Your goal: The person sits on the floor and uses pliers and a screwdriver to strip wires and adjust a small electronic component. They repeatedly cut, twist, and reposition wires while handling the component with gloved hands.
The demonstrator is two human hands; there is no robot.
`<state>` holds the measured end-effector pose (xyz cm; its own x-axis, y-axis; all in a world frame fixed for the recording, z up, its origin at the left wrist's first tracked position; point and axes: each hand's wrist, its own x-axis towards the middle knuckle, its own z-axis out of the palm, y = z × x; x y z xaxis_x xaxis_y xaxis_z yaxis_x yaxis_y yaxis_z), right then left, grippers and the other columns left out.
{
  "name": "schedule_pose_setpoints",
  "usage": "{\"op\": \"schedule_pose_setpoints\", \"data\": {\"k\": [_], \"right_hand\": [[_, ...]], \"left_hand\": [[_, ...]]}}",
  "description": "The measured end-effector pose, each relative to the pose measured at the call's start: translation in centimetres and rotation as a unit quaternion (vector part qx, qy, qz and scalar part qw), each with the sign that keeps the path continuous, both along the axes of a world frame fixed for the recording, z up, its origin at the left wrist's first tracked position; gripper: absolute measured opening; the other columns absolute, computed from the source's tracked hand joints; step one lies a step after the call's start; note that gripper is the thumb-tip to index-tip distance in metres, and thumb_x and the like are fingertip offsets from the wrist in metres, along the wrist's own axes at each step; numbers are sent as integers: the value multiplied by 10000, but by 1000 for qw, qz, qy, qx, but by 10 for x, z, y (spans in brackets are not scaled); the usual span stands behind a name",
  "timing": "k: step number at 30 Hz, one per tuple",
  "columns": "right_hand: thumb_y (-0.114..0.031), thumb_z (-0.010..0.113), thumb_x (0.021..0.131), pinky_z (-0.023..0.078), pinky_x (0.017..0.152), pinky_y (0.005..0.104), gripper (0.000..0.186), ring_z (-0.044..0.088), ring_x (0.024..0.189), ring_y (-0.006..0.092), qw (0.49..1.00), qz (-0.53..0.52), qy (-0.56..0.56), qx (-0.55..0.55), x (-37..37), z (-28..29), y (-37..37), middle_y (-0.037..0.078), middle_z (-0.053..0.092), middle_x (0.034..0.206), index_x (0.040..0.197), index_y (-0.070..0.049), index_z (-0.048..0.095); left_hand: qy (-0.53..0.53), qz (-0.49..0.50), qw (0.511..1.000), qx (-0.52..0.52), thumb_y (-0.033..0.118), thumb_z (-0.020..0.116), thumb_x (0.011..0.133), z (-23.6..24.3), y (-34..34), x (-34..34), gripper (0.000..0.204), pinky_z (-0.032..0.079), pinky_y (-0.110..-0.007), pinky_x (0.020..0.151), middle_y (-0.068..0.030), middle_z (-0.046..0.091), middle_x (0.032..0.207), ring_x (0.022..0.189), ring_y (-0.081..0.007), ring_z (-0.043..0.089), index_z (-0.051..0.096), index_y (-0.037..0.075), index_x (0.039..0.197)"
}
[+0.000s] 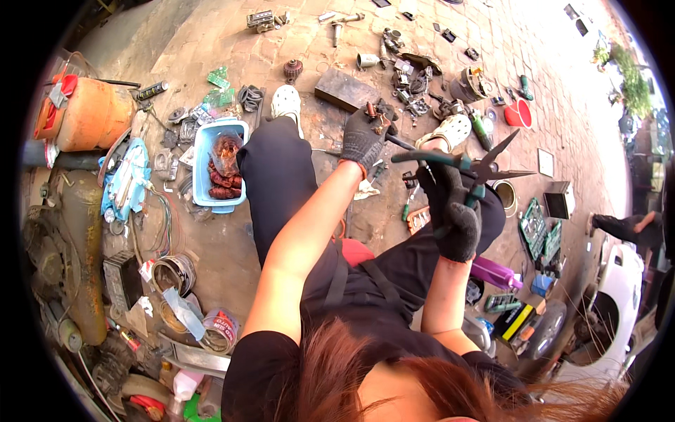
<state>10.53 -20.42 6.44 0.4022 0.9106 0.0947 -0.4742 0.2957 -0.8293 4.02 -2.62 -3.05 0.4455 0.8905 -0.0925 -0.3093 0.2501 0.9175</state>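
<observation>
Notably, the small metal part (380, 121) was pinched in the gloved left hand (362, 137); the pliers (485, 169), gripped in the right hand (453, 211), lay rightward, jaws spread, tips pointing away from it.

Paved floor (232, 267), blue tub (204, 165), wood block (346, 89)

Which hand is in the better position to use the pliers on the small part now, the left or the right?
Probably the right. The right hand already holds the green-handled pliers, whose jaws stand open. The left hand is busy gripping the small metal part, so it can only steady that.
</observation>
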Motion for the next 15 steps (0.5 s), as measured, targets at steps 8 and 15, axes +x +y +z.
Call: {"op": "schedule_pose_setpoints", "data": {"k": [8,15], "right_hand": [[-167,634,799,315,502,202,128,437,541,82,962,-92,-42,-253,-36,-14,18,-29,479,638,810,-69,553],[-191,634,818,414,628,208,310,549,768,78,917,44,-181,-353,-6,12,-7,86,633,1028,1042,24,633]], "left_hand": [[-501,-180,760,-372,57,541,854,-26,-33,25,87,485,-278,701,-32,619,830,761,-120,569,602,21,904],[7,10,991,132,25,561,828,2,-2,-2,170,508,-319,697,-123,652,888,768,-202,625,627,-13,980]]}}
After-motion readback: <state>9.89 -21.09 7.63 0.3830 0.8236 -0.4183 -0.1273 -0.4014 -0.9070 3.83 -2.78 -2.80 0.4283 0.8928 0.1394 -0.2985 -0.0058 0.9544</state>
